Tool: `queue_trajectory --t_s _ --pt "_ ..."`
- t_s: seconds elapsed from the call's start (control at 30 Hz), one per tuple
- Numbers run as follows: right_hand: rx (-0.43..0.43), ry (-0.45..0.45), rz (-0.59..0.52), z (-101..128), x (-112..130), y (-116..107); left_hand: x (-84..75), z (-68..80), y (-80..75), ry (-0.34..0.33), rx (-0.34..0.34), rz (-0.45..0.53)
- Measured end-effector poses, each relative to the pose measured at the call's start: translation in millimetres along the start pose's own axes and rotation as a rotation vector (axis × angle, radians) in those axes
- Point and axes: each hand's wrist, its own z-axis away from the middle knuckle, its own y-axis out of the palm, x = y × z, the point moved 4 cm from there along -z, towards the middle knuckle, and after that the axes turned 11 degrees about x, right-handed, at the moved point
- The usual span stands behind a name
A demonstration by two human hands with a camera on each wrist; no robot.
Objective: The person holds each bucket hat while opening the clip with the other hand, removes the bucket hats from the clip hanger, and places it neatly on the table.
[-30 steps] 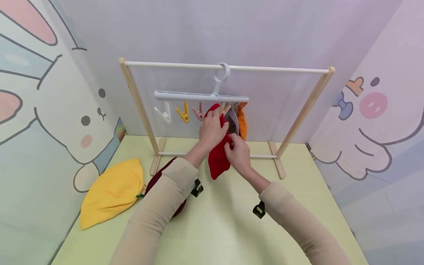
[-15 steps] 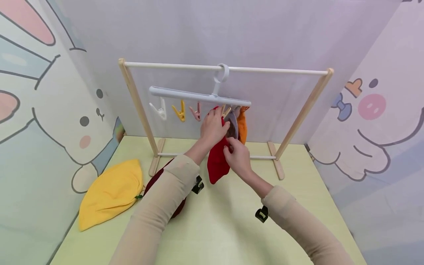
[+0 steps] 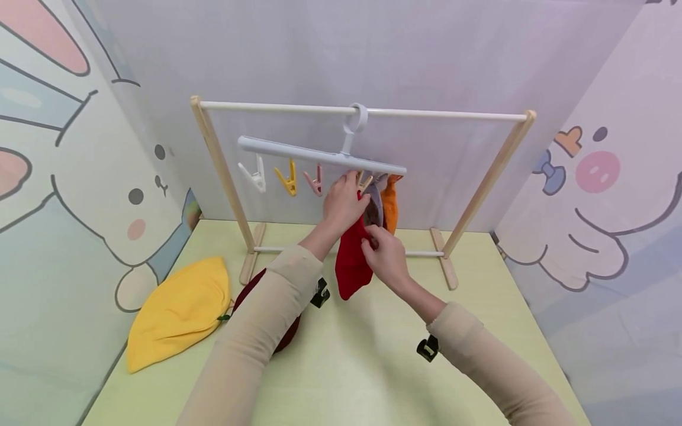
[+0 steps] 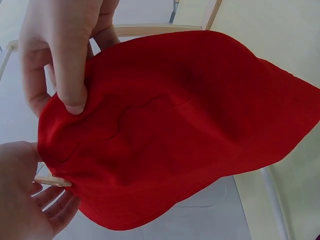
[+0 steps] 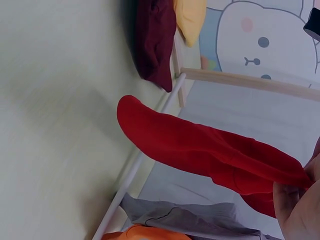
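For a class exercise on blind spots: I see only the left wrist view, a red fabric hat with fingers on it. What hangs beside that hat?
Observer: In the head view, an orange cloth and a grey cloth hang just right of the red fabric hat, under a pale grey plastic clip hanger.
Operator: Any clips free?
Observer: Three on its left side hold nothing: a white clip, a yellow clip and a pink clip.
Operator: Anything on the table?
Observer: A yellow fabric hat and a dark red cloth lie at the left of the pale green table.
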Motion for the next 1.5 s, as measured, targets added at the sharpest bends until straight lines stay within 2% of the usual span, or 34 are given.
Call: queue_trajectory --t_s 0.23,0.47,0.73,0.97,1.27,1.5 --pt "-0.002 -0.024 -0.012 2.5 4.0 -2.4 -5.3 -1.4 -0.2 -0.021 -0.009 0.014" --pt "0.02 -0.029 -0.012 3.1 4.9 -3.6 -8.3 -1.4 -1.9 -0.05 -0.04 -0.017" --pt "0.049 -0.033 -0.007 4.5 8.7 -2.0 -8.5 -2.7 -3.0 -0.076 -0.114 -0.15" --pt "0.058 -0.03 -0.004 4.8 9.1 -0.9 -8.6 -2.6 -5.9 -0.055 -0.164 -0.233" --pt "0.012 -0.048 0.003 5.2 7.2 -3.2 -6.8 -1.4 -8.1 -0.041 -0.151 -0.229" --pt "0.011 -0.014 -0.018 4.3 3.2 -5.9 -6.2 -2.2 -8.8 -0.039 -0.14 -0.219"
